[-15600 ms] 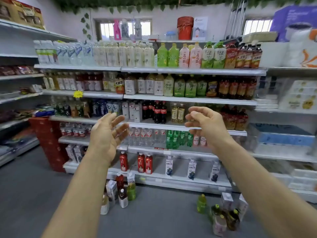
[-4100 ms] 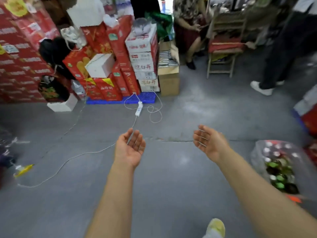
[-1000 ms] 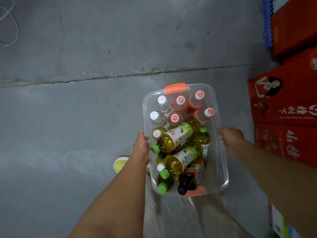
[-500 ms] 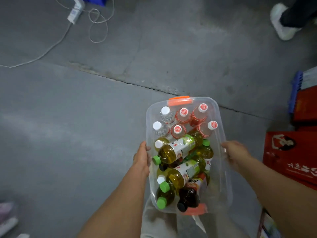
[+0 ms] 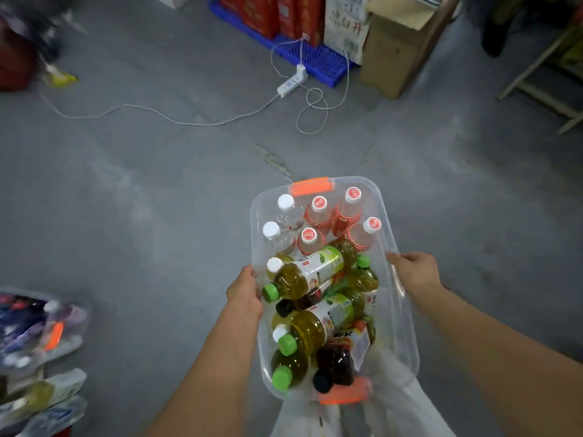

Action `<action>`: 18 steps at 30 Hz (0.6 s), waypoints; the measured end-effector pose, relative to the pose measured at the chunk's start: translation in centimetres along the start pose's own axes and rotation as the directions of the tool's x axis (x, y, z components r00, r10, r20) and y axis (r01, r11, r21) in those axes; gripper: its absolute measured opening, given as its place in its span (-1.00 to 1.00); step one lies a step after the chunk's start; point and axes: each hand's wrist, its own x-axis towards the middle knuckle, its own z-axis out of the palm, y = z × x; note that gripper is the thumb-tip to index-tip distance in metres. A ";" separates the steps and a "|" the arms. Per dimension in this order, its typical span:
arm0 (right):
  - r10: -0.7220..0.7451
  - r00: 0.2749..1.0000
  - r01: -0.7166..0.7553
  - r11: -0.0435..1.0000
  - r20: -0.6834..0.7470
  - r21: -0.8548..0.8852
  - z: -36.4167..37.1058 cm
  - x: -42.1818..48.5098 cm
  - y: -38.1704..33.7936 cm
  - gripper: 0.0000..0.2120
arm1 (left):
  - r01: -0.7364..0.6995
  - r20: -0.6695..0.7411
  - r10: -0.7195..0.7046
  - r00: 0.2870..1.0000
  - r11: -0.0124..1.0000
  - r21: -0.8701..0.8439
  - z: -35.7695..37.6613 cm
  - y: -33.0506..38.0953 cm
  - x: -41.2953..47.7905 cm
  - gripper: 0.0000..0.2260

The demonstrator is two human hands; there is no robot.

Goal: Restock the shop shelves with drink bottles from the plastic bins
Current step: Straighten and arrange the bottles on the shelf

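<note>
A clear plastic bin (image 5: 398,313) with orange clips is held up in front of me over the grey floor. My left hand (image 5: 245,293) grips its left rim and my right hand (image 5: 415,272) grips its right rim. Inside lie several green-capped tea bottles (image 5: 310,272) and a dark bottle (image 5: 334,365). Several white-capped bottles with red labels (image 5: 320,212) and clear water bottles (image 5: 285,212) stand at the far end. The shop shelves are out of view.
A white power strip (image 5: 291,80) and its cable trail across the floor ahead. Red cartons on a blue pallet (image 5: 318,59) and a brown cardboard box (image 5: 397,45) stand beyond. Another bin with packaged goods (image 5: 34,329) sits at lower left. A wooden chair leg (image 5: 542,96) is upper right.
My view has swung round with the bin in both hands: the power strip, pallet and cardboard box have come into sight ahead, and the red cartons at the right are gone.
</note>
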 end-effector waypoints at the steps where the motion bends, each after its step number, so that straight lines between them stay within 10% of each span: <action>1: -0.033 0.999 0.034 0.999 0.024 -0.027 0.9 -0.2 -1.8 -0.64 | -0.006 -0.008 0.005 1.000 0.999 -0.041 -0.9 1.4 -0.1 -0.86; 18: -0.191 0.945 0.277 0.899 0.264 -0.340 16.2 -0.1 -28.8 -0.64 | 0.135 -0.094 -0.190 0.977 0.898 -0.418 -6.9 21.0 3.2 -0.87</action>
